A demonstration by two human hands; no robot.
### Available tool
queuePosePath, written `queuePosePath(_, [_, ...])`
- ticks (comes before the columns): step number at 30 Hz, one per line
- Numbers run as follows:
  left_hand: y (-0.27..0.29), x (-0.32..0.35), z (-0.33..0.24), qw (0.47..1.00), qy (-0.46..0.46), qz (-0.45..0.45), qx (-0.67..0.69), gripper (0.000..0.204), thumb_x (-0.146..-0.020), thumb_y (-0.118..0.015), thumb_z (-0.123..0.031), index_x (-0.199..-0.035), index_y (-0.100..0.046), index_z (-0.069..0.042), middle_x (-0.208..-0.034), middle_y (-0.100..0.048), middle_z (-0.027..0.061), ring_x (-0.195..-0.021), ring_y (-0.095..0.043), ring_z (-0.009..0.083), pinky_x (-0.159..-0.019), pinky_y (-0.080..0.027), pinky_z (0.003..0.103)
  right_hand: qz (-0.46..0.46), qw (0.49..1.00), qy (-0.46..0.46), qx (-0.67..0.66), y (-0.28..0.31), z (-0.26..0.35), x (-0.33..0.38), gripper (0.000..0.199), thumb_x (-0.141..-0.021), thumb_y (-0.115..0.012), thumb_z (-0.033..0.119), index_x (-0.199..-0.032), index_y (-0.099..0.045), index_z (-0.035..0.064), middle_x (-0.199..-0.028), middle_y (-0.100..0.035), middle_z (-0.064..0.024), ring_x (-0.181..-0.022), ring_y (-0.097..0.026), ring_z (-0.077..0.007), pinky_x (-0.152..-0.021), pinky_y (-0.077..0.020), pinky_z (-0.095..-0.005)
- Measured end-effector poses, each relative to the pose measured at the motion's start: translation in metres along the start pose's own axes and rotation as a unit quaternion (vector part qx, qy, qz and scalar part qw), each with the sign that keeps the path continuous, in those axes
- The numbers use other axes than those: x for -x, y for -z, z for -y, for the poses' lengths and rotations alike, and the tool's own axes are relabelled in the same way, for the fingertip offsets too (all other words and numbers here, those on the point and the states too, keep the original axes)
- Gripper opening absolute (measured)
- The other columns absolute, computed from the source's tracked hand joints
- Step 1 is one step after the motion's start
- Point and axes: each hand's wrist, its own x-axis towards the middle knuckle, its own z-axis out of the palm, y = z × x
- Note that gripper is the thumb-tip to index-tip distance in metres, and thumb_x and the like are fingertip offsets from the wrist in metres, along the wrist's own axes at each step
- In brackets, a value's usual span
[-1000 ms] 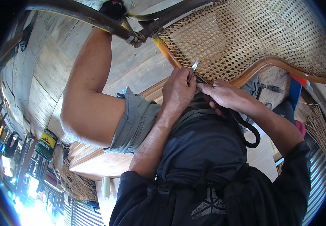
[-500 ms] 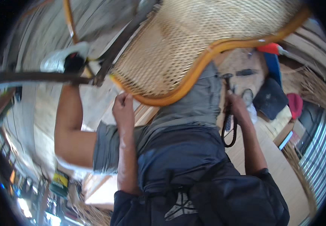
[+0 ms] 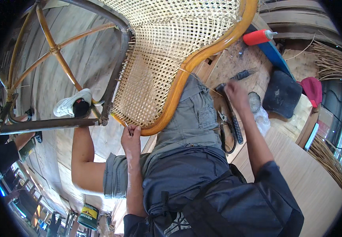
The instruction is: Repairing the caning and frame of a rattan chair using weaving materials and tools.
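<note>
Meanwhile left hand (image 3: 131, 136) pinches cane webbing (image 3: 155, 67); right hand (image 3: 236, 93), blurred, seemingly touches tools (image 3: 230, 122).

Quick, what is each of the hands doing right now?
Left hand: closed on a small metal tool at the woven cane panel.
Right hand: blurred, over floor tools; grip cannot be told.

A woven cane chair panel (image 3: 159, 59) in a curved orange rattan frame (image 3: 202, 55) tilted from twelve o'clock toward centre.
</note>
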Motion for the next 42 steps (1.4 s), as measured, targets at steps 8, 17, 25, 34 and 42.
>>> queuePosePath(8, [0.004,0.001,0.008,0.998,-0.017,0.008,-0.057,0.013,-0.085,-0.061,-0.013,-0.083,-0.055,-0.001,-0.073,-0.052,-0.0001,-0.066,-0.045,0.0073,-0.062,-0.039,0.022,-0.267,0.951,0.157,-0.001,-0.012,-0.012,-0.139,0.025,-0.085,-0.052,0.017,-0.107,-0.058,0.0065,-0.103,-0.058,-0.0180,-0.100,-0.054,-0.0356,-0.085,-0.0444,-0.0426])
queuePosePath(17, [0.006,-0.004,0.007,0.997,0.037,0.009,-0.064,0.014,-0.086,-0.060,-0.013,-0.085,-0.055,0.000,-0.074,-0.052,-0.0009,-0.066,-0.043,0.0071,-0.062,-0.038,0.022,-0.200,0.969,0.140,0.042,-0.009,-0.045,-0.163,0.018,-0.085,-0.053,0.020,-0.096,-0.061,0.0080,-0.095,-0.059,-0.0179,-0.094,-0.056,-0.0344,-0.082,-0.0444,-0.0420])
queuePosePath(25, [0.009,-0.002,0.011,0.998,0.042,0.012,-0.038,0.016,-0.087,-0.060,-0.015,-0.089,-0.057,0.001,-0.074,-0.053,-0.0007,-0.068,-0.045,0.0071,-0.063,-0.038,0.022,-0.214,0.957,0.196,-0.007,0.001,-0.028,-0.132,0.018,-0.085,-0.051,0.017,-0.095,-0.061,0.0057,-0.095,-0.060,-0.0180,-0.095,-0.056,-0.0343,-0.083,-0.0444,-0.0402])
queuePosePath(34, [0.018,0.056,-0.042,0.995,-0.003,0.022,-0.098,0.024,-0.091,-0.058,-0.023,-0.090,-0.067,-0.002,-0.069,-0.059,0.0061,-0.064,-0.055,0.0129,-0.061,-0.045,0.028,-0.078,0.933,0.085,-0.341,0.019,0.088,0.040,0.011,-0.089,-0.057,0.012,-0.094,-0.060,0.0025,-0.076,-0.055,-0.0009,-0.067,-0.049,-0.0070,-0.061,-0.0403,-0.0201])
queuePosePath(42, [0.023,0.061,-0.033,0.992,0.062,0.034,0.107,0.024,-0.094,-0.053,-0.023,-0.099,-0.060,0.000,-0.077,-0.062,0.0077,-0.074,-0.059,0.0137,-0.066,-0.047,0.028,0.186,0.882,0.363,-0.234,-0.095,0.228,0.115,0.014,-0.080,-0.059,0.001,-0.094,-0.059,0.0037,-0.085,-0.061,-0.0145,-0.079,-0.059,-0.0335,-0.070,-0.0483,-0.0381])
